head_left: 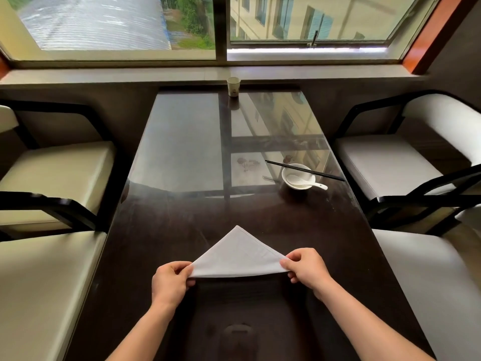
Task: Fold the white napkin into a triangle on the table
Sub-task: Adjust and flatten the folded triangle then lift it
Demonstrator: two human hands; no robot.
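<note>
Far left: two cream-seated chairs w/ black frames [52,178] alongside the table's left edge, one behind the other.

Table [182,152] is dark & glossy, long axis running away from the person toward a window sill; window glare covers the far half, near half reads dark.

Left hand [170,281] sits near the table's near edge, left of centre. Thumb on top, fingers curled under, pinching the left corner of the white napkin [238,259]. Grip closed on the cloth.

Napkin is already in triangle form: long straight edge faces the person, running hand to hand, & the apex points away toward the far edge. It's about centred across the table's width, in the near third. Apex & upper part lie on the tabletop; can't tell whether the long edge is raised slightly or flat, though a dark shadow runs just beneath it.

Right hand [307,267] mirrors the left: thumb over, fingers beneath, pinching the napkin's right corner. Also clamped on the cloth. Both forearms come in from the near edge.

Further back, centre: paper cup [233,86] upright at the far edge, by the sill.

Right of centre, about mid-length & near the right edge: white bowl [296,176] w/ a white spoon [307,181] in it, handle sticking out to the right. Black chopsticks [304,170] lie across the bowl's rim, tilted, pointing toward the right edge.

Far right: two more chairs, white-seated [385,165], along the right edge.
</note>
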